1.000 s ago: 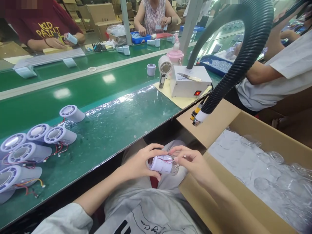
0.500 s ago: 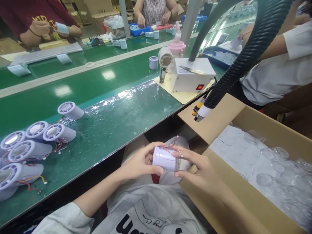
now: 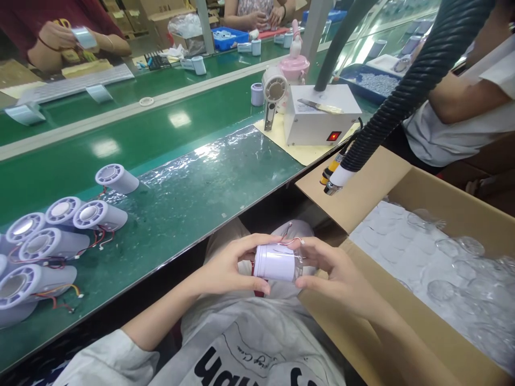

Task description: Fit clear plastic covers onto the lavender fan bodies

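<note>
- The left hand [image 3: 227,265] has its fingers [image 3: 257,240] wrapped over the closed end of a white cylindrical housing [image 3: 277,262], thumb underneath, grasping it firmly.
- The right hand [image 3: 336,273] pinches the opposite end, where a clear cap [image 3: 296,268] seems to sit; its fingers close on that rim.
- The housing is held over the person's lap, below the bench [image 3: 181,203] edge and just beside the cardboard box [image 3: 422,193].
- Its long axis lies roughly level, running left to right, with the clear end towards the box.
- Thin red and white wires [image 3: 290,240] loop out on top, close to the right fingertips; they could likely get trapped under the cap or tugged loose if the grip shifts.
- Held in mid-air with nothing under it but the lap, a slip would probably drop it to the floor.
- More white housings [image 3: 52,244] lie on the bench to the left, well apart.
</note>
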Motion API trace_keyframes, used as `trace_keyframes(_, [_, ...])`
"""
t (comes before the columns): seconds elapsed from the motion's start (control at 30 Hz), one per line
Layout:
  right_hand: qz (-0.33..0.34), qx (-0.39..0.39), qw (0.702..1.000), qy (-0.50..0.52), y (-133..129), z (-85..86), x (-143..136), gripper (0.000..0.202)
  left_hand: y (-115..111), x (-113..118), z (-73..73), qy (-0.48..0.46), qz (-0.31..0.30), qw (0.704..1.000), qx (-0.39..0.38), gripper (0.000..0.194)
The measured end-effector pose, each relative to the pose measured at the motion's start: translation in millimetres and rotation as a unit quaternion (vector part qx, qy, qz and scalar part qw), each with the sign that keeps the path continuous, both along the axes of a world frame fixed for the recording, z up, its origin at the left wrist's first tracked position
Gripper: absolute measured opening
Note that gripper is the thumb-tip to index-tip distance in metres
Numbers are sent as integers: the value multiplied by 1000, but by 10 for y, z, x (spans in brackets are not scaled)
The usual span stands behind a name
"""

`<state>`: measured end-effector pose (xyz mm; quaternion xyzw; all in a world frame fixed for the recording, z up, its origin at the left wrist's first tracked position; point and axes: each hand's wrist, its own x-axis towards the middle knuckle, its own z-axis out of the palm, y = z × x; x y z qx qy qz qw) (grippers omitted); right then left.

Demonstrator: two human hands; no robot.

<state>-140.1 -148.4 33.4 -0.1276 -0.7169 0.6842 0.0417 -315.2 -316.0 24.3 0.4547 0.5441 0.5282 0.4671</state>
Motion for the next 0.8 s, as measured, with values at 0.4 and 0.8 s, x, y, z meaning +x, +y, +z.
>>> trace_keyframes(0.4, [-9, -186, 981, -51, -9, -49, 3, 30, 4, -29, -13, 82, -13, 995, 55, 79])
trace_keyframes(0.8, [-33, -309, 942, -128, -134, -119, -50, 50, 11, -44, -10, 125, -20, 987, 103, 79])
